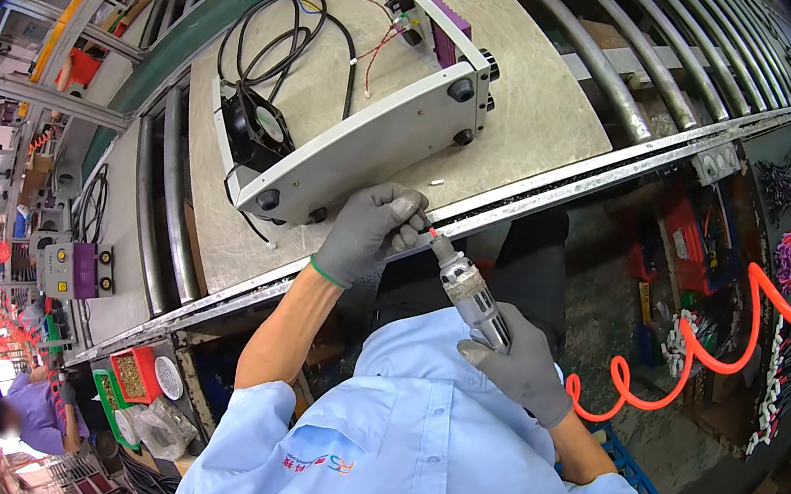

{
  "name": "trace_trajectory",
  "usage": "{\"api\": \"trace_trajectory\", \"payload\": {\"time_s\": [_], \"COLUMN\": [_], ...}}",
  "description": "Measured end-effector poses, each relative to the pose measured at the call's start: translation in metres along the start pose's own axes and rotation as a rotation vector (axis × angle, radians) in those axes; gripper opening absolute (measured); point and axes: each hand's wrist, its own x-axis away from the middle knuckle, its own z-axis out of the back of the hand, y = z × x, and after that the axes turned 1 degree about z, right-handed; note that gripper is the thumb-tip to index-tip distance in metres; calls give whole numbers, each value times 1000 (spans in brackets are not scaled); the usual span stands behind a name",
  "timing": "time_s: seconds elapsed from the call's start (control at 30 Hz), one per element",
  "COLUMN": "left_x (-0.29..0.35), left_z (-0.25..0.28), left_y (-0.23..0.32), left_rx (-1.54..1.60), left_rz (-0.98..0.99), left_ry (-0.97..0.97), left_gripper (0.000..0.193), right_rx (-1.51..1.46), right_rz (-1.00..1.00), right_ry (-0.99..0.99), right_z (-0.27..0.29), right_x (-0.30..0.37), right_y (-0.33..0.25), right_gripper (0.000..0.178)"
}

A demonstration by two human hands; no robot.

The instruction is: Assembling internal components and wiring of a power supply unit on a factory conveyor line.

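My right hand [527, 367], in a grey glove, grips a silver pneumatic screwdriver [471, 294], tilted with its tip up and left. Close to that tip, the gloved fingers of my left hand [368, 229] are pinched together; whatever they hold is too small to make out. Just beyond my left hand, a light grey metal chassis [373, 150] with black rubber feet rests on the worktop. A black fan [260, 124] sits at its left end, and a purple-finned part [442, 31] with black knobs at its right end. Red wires [376, 52] rise loosely from it.
A black cable [287, 41] lies coiled behind the chassis on the pale board [542, 97]. Metal rollers [614, 72] flank the board. An orange coiled hose [698, 353] hangs at right. Red and green bins [133, 373] stand lower left, near a co-worker [44, 416].
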Motion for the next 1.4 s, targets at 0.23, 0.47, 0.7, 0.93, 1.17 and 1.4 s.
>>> {"api": "trace_trajectory", "payload": {"time_s": [0.23, 0.47, 0.7, 0.93, 1.17, 1.4], "left_x": [-2, -4, -37, 6, 98, 73], "left_z": [-5, -25, -35, -17, -10, 5], "left_y": [0, 0, -14, 3, 73, 167], "left_rx": [71, -279, -1651, -1348, -1060, -1063], "left_rz": [-65, 2, -772, -734, -512, -422], "left_ry": [-126, 127, 442, 342, 299, 482], "left_gripper": [23, 21, 6, 8, 14, 16], "right_rx": [-438, -185, -308, -283, -277, -309], "right_rz": [-349, -42, -196, -197, -177, -166], "right_ry": [-239, 23, 101, 65, -181, -270], "right_z": [16, -8, 5, -4, -40, -77], "right_x": [-1, -5, -3, -5, -31, -53], "right_y": [-9, 5, 3, -4, 1, -4], "right_gripper": [40, 38, 40, 47, 45, 45]}}
